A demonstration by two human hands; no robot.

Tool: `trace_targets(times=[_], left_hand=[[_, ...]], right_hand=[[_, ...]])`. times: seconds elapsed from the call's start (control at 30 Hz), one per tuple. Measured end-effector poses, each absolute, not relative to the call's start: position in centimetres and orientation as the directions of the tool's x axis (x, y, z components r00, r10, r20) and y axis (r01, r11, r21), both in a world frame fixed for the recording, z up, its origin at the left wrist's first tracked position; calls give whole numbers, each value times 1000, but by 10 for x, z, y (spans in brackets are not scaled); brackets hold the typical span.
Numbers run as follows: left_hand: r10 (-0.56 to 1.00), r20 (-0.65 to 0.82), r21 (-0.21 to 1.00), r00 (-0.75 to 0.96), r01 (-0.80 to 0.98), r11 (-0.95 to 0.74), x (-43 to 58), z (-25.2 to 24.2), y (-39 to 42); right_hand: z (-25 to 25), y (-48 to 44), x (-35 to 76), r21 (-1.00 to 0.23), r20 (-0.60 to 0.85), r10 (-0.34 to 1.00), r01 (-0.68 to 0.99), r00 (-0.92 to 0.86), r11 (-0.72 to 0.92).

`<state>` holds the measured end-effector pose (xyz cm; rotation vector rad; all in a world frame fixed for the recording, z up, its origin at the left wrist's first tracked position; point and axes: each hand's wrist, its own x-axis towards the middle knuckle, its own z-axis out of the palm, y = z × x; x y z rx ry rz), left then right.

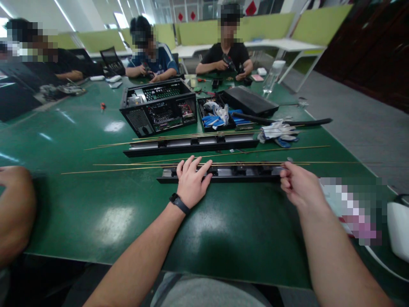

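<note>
My left hand [191,183] lies with fingers spread across a long black rail [223,180] and the thin brass-coloured rods [128,168] along its top. It wears a dark wristband [179,204]. At the rail's right end my right hand [298,183] is closed, thumb against bent fingers, where the rods pass. What it pinches is hidden by the fingers. Dark blocks [241,169] sit inside the rail's channel. Behind lies a second black rail [191,147], with more thin rods over it.
Beyond the rails stand an open black computer case [159,113], a black tray [203,121] with blue-and-white gloves, and a dark flat box [251,100]. Loose gloves [277,132] and a clear bottle [273,76] are at right. Another person's arm [15,209] rests at left; co-workers sit opposite.
</note>
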<state>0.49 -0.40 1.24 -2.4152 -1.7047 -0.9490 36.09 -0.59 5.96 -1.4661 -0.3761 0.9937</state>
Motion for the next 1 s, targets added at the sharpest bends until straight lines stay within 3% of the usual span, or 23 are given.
trace_targets(times=[1.0], left_hand=[[863,463,320,202,870,-375,6,16,-5]], right_hand=[[57,-6,364,-928,-350,744,-321,570,-191]])
